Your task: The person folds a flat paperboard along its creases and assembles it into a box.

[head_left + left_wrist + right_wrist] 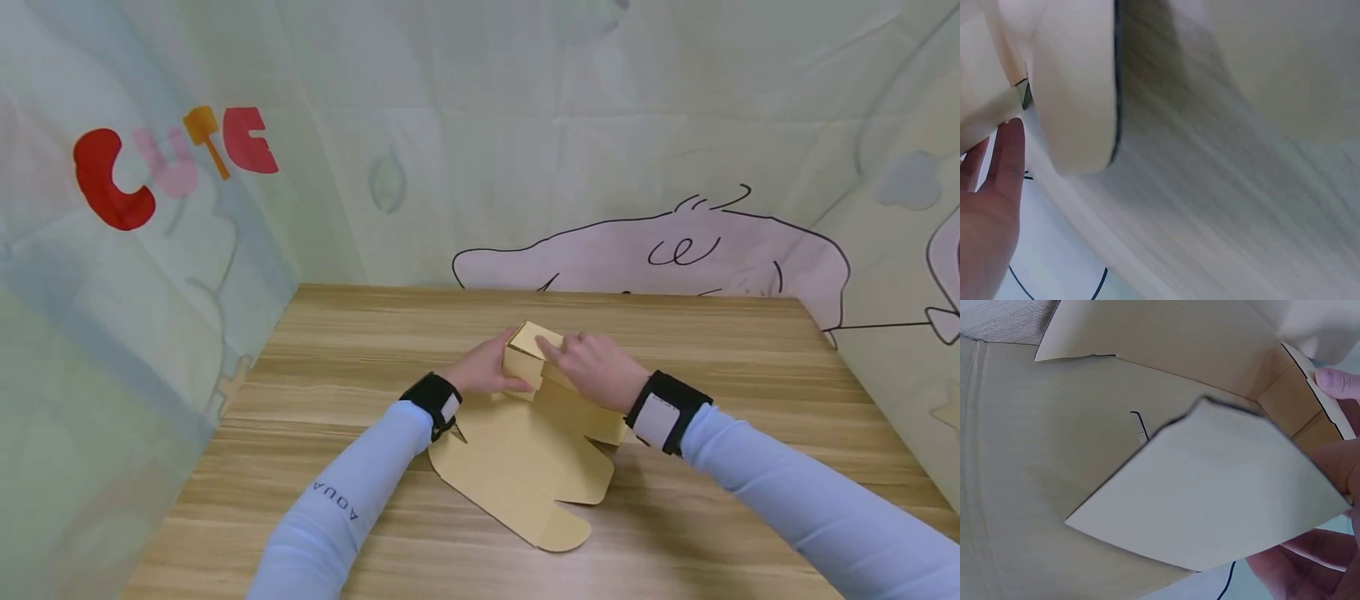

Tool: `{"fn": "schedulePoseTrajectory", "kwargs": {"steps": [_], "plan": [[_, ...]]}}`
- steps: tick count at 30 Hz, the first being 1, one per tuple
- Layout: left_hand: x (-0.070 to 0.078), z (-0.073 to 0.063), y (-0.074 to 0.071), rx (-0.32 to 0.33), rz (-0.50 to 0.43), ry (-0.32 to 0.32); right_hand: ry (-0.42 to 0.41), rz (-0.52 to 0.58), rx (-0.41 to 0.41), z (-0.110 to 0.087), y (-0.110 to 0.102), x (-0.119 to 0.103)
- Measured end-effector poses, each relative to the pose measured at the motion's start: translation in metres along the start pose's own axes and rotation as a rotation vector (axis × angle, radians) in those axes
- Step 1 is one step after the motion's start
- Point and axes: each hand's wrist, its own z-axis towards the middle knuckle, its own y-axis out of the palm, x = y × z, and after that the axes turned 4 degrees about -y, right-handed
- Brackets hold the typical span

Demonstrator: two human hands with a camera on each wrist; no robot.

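A partly folded brown cardboard box (525,450) lies on the table, its raised end (522,367) folded up at the far side. My left hand (480,367) grips that end from the left, its thumb low on the near face and its other fingers round the far side. From the right, my right hand (596,367) presses its extended index finger on the top panel; its other fingers are bent. In the right wrist view, a pale flap (1210,487) juts across the box interior, and a thumb (1335,382) touches a folded wall's edge.
Rounded flaps (566,529) of the box spread toward the near side of the wood-grain table (337,350). A printed cloth backdrop (450,150) hangs behind and along both sides. Black bands (663,412) wrap both wrists.
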Motion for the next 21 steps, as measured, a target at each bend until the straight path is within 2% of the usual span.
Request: {"fn": "schedulePoseTrajectory", "kwargs": {"steps": [9, 17, 21], "plan": [[0.002, 0.003, 0.005, 0.071, 0.057, -0.039, 0.006, 0.006, 0.007, 0.001, -0.001, 0.002], [0.008, 0.003, 0.009, 0.131, 0.053, -0.102, 0.011, 0.007, 0.006, 0.003, -0.002, 0.001], [0.012, 0.003, 0.011, 0.174, 0.034, -0.099, 0.014, -0.001, 0.008, 0.003, -0.001, 0.000]]}}
